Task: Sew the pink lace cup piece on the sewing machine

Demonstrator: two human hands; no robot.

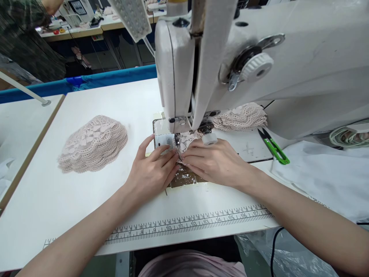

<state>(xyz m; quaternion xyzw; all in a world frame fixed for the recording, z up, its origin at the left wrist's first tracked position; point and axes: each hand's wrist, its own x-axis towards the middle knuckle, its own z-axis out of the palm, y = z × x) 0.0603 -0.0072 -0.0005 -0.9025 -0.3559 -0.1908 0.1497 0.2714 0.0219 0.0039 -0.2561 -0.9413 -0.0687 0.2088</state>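
A small piece of pale pink lace (pixel 188 139) lies under the head of a white sewing machine (pixel 178 77), by the presser foot (pixel 177 139). My left hand (pixel 152 168) rests palm down left of the foot, fingers spread, their tips at the lace's near edge. On the other side, my right hand (pixel 215 159) has its fingers pressed together on the lace; the thumb is hidden. Part of the lace is covered by my fingers and the machine. Brown tape (pixel 186 177) shows on the table below my fingertips.
A stack of lace pieces (pixel 93 144) sits on the left of the white table, another lace stack (pixel 242 117) behind the needle area. Green thread snips (pixel 273 146) and white cloth (pixel 325 173) lie to the right. A printed ruler (pixel 184 225) runs along the front edge. Another person (pixel 29 38) stands beyond.
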